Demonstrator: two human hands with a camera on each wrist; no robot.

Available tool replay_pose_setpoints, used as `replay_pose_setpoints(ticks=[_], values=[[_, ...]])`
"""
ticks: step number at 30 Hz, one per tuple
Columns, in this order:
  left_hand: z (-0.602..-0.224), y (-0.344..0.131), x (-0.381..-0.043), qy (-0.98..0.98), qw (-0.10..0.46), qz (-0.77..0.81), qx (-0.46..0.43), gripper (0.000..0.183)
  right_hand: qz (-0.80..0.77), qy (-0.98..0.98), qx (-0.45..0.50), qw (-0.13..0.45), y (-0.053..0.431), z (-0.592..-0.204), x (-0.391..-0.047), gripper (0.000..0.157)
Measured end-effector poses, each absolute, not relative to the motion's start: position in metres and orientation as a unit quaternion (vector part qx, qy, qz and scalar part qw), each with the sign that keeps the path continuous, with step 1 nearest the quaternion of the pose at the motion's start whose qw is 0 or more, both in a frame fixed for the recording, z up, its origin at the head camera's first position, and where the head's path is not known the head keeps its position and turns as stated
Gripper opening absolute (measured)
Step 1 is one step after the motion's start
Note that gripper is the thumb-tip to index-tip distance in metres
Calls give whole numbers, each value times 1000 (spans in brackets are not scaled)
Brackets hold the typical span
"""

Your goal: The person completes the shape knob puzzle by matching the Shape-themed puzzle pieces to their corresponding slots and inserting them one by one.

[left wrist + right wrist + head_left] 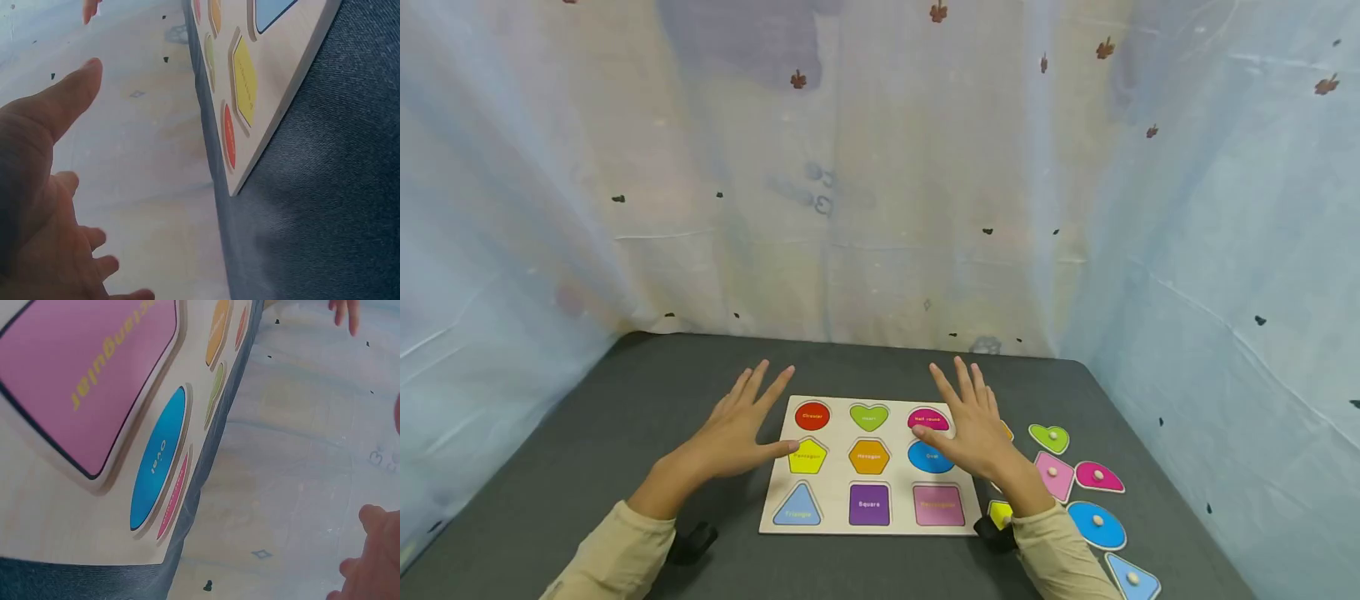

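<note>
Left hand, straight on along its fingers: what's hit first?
Probably the curtain behind the table; nothing else shows ahead of the left hand, though depth is unclear.

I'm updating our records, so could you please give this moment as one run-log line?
left hand: open, empty; right hand: open, empty; board: flat on table; pieces: right of board

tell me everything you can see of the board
The board is thin, pale and wood-looking, a rectangle with nine labelled, brightly coloured recesses, three rows of three, all unfilled. It lies flat on the dark table. The left hand and right hand are raised near its sides, seemingly not touching it.
</note>
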State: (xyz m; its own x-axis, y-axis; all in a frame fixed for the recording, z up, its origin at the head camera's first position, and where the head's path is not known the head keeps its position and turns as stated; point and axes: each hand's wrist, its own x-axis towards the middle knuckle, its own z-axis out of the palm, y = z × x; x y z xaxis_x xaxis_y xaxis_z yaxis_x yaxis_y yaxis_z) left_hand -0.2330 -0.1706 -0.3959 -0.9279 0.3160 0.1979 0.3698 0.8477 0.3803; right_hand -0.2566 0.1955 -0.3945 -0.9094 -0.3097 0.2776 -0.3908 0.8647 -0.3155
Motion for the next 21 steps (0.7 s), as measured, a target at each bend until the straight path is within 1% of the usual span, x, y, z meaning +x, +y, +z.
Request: replay_pose_setpoints(ticks=[3, 10, 15, 21], values=[[-399, -172, -237, -956, 43, -223, -184, 99, 199, -958, 186, 95, 199, -396, -259, 94], [-408, -178, -245, -951, -15, -248, -184, 87, 209, -962, 174, 42, 208, -401, -265, 90], [-414, -180, -247, -950, -36, -251, -183, 86, 198, -964, 180, 13, 215, -401, -267, 87], [-418, -183, -247, -947, -52, -255, -186, 88, 199, -962, 190, -2, 224, -399, -268, 88]])
